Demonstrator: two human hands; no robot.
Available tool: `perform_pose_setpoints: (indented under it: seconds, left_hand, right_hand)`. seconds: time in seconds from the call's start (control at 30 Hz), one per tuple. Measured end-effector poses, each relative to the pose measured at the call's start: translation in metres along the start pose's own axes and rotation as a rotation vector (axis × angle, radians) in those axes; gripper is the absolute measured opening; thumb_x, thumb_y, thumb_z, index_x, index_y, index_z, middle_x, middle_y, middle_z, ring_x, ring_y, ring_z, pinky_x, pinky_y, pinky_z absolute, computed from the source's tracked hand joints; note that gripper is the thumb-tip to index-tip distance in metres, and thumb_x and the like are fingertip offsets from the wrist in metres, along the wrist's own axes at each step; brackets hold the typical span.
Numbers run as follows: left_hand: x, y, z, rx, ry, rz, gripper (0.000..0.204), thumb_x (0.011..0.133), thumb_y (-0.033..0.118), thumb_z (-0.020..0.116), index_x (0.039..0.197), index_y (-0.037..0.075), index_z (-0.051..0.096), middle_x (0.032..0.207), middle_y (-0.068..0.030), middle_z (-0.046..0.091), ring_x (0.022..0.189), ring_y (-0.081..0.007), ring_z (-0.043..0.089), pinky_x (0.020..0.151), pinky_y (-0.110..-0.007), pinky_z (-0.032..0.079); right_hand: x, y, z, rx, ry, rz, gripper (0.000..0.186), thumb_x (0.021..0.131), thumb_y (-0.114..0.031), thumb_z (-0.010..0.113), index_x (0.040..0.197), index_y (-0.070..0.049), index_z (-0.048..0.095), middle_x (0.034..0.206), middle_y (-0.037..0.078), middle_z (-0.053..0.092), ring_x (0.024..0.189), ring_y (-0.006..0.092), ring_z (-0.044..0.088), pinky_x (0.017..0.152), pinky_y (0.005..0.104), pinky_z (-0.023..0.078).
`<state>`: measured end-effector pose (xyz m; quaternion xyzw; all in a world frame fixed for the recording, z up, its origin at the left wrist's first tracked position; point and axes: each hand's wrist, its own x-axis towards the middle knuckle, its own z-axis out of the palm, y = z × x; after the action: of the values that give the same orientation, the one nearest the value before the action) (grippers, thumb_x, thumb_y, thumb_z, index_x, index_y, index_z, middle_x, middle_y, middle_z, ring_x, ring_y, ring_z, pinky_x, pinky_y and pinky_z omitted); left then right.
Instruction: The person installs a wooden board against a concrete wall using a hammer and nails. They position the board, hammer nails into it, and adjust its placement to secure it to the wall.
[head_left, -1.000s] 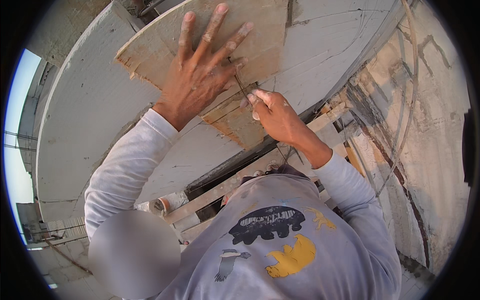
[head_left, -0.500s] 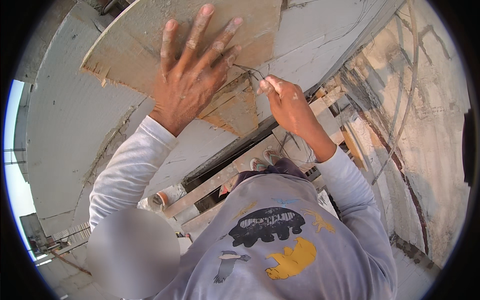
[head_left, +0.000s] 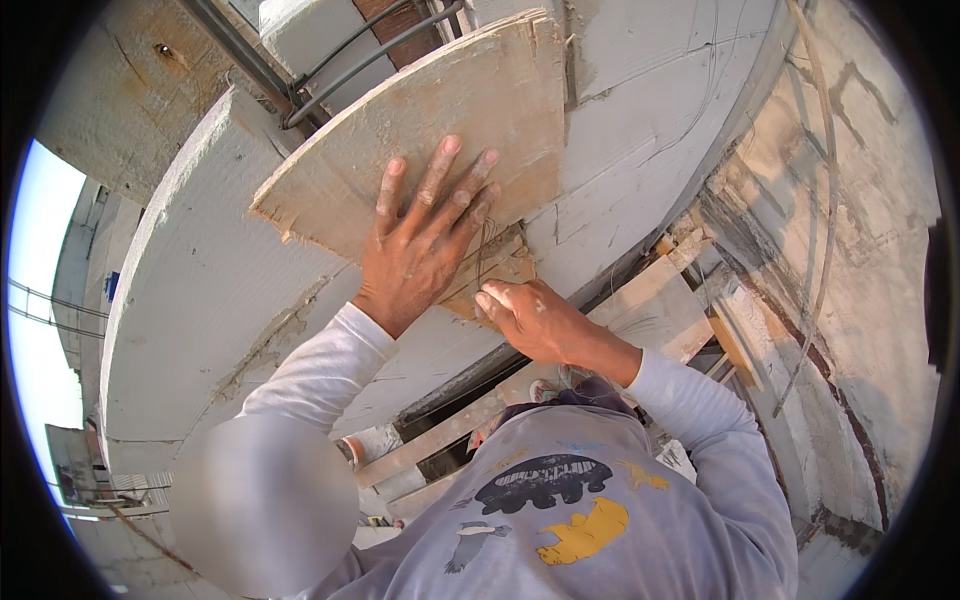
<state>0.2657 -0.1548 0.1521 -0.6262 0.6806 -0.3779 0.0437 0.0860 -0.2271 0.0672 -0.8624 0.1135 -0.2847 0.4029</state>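
The left hand lay on the wooden board, its grip spread; the board stood against a pale wall. The right hand pinched a thin wire in its grip, near the left hand.

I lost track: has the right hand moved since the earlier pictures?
Yes: judged against the wooden board, the right hand has moved down and slightly left.

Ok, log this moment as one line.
left hand: spread open on wooden board | right hand: pinching thin wire | nearby: pale wall
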Motion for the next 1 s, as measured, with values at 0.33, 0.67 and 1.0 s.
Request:
perform_pose_setpoints:
  seconds: [0.33,0.67,1.0]
  left_hand:
    - [0.005,0.004,-0.007,0.072,0.055,-0.014,0.042,0.089,0.039,0.071,0.131,0.041,0.066,0.156,0.0126,0.049,0.153,-0.0235,0.032,0.127,-0.058,0.008]
    - [0.0,0.009,-0.008,0.136,0.03,-0.049,0.044,0.087,0.034,0.072,0.13,0.044,0.067,0.156,0.0125,0.049,0.152,-0.028,0.033,0.127,-0.059,0.006]
    - [-0.006,0.016,0.001,0.192,0.025,-0.097,0.043,0.089,0.036,0.069,0.131,0.046,0.066,0.155,0.0153,0.049,0.154,-0.025,0.03,0.127,-0.06,0.004]
  right_hand:
    - [0.007,0.049,0.003,-0.017,0.107,0.228,0.027,0.105,-0.012,0.046,0.112,0.01,0.06,0.091,0.031,0.069,0.092,0.0491,0.066,0.079,0.0512,0.052]
    - [0.028,0.065,-0.022,0.351,0.21,0.303,0.025,0.105,-0.014,0.046,0.107,0.006,0.06,0.094,0.026,0.068,0.092,0.0456,0.066,0.08,0.0452,0.052]
    - [0.012,0.005,-0.078,1.063,0.025,0.334,0.035,0.111,-0.031,0.04,0.097,-0.003,0.056,0.064,-0.003,0.04,0.052,0.0048,0.036,0.049,0.0242,0.036]
